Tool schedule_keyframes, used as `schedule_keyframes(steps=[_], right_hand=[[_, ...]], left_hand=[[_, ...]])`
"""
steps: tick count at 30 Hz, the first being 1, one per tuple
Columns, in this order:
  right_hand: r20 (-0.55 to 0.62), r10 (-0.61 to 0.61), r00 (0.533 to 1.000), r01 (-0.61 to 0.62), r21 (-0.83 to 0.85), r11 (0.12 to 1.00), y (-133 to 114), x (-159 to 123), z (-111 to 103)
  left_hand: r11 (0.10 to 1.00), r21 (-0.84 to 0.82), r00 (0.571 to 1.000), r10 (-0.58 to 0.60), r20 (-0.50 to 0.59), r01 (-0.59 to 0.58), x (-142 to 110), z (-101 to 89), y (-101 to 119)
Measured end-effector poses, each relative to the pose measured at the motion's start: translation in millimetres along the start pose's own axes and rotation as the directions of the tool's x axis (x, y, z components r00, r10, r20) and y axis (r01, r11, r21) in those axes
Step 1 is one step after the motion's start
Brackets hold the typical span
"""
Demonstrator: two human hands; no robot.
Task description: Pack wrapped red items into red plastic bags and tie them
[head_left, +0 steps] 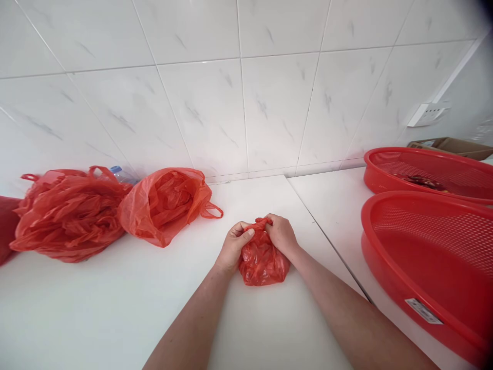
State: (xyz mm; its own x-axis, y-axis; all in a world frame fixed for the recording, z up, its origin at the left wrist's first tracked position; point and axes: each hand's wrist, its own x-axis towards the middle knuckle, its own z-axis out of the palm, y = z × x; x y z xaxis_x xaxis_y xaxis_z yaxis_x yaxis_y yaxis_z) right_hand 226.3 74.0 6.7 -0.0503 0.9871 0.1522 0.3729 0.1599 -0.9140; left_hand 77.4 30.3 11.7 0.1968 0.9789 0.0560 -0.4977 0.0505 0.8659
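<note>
A small red plastic bag (pixel 264 262) rests on the white table in front of me, its lower part bulging and its top bunched together. My left hand (pixel 234 244) grips the gathered top from the left, thumb lying across the plastic. From the right, my right hand (pixel 283 234) pinches the twisted neck of the same bag, its fingertips partly hidden behind it. What the bag contains cannot be made out through the plastic.
Left stand a large heap of red plastic bags (pixel 73 221) and an open red bag (pixel 154 216) stuffed with more, a blue-capped bottle (pixel 122 174) behind. Two red baskets, the nearer (pixel 416 277) and the farther (pixel 385 177), flank the right. A cardboard box (pixel 458 147) sits behind them.
</note>
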Motion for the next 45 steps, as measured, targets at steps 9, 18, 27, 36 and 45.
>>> schedule_keyframes(steps=[9,18,27,36,45], right_hand=[[0.133,0.030,0.991,-0.082,0.401,0.912,3,8,-3],[0.488,-0.066,0.870,-0.369,0.734,0.570,1,6,-19],[0.211,0.039,0.977,-0.188,0.757,0.626,10,19,-25],[-0.393,0.087,0.915,0.045,0.313,0.949,32,36,-46],[-0.455,0.047,0.889,0.040,0.180,0.983,33,38,-46]], left_hand=[[0.991,0.133,1.000,0.001,-0.022,0.002,4,-8.8,-5],[0.990,0.141,0.998,0.021,-0.062,-0.012,7,-10.0,-7],[0.981,0.173,0.982,0.117,-0.149,-0.091,9,-15.3,-4],[0.973,-0.071,0.940,0.193,-0.280,-0.221,10,-57.1,25],[0.954,-0.198,0.938,0.156,-0.310,-0.224,12,-59.7,23]])
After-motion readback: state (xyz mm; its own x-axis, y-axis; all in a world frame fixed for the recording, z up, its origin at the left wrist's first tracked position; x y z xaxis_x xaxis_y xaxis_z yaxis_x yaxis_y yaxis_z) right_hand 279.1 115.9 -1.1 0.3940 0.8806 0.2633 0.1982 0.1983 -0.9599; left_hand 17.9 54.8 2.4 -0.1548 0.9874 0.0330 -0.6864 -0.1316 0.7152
